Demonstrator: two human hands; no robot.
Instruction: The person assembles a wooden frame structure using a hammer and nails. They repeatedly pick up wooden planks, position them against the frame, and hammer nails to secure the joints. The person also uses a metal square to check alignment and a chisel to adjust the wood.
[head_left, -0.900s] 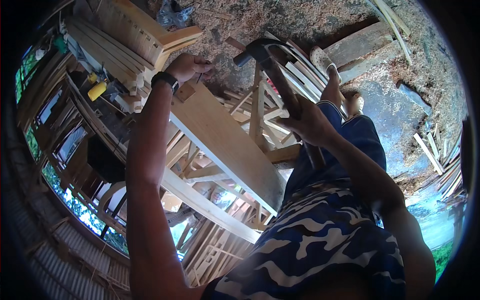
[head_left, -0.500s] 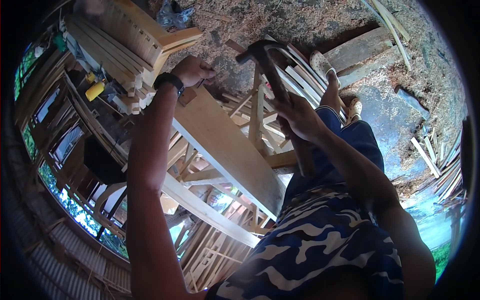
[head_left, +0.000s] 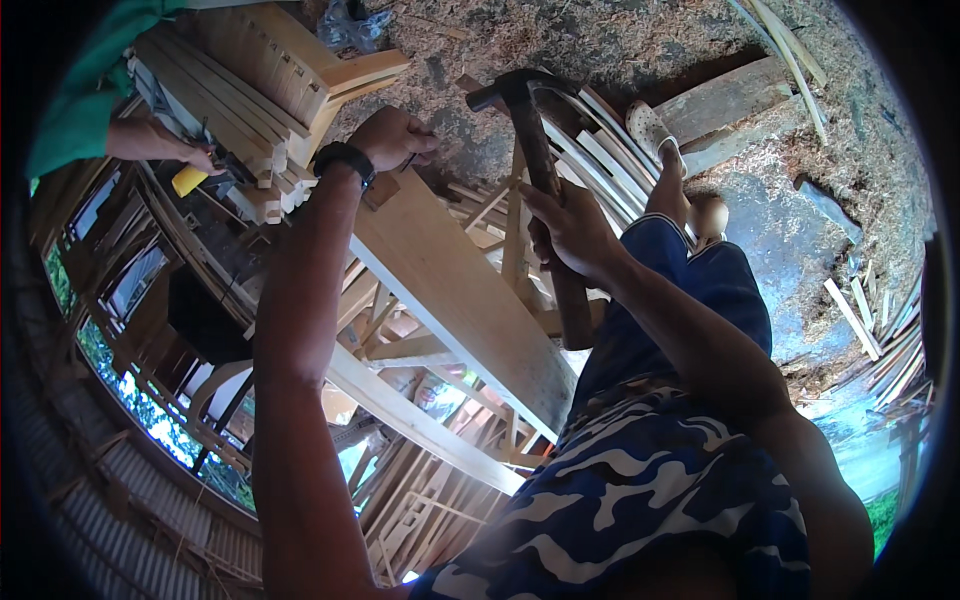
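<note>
My right hand (head_left: 580,232) is wrapped around the wooden handle of a claw hammer (head_left: 536,130). The hammer's dark steel head is raised over the far side of the workpiece. Beyond the far end of a wide pale board (head_left: 455,285), my left hand (head_left: 392,142) is closed in a pinch. A thin dark nail (head_left: 407,161) shows at its fingertips, partly hidden by them. Just below that hand, a small brown wood block (head_left: 378,192) lies on the board's end. The hammer head is apart from both the nail and the board.
At upper left a co-worker's hand (head_left: 165,143) in a green sleeve (head_left: 75,125) touches a yellow object (head_left: 188,180). Stacked lumber (head_left: 215,95) lies beside it. Sawdust covers the ground. Wood strips (head_left: 600,165) lie near my feet, and a curved pale beam (head_left: 420,415) runs below the board.
A co-worker's green-sleeved arm has come in at upper left and reached the yellow object. My hammer has tilted a little more upright and shifted slightly left. My left hand keeps its pinch.
</note>
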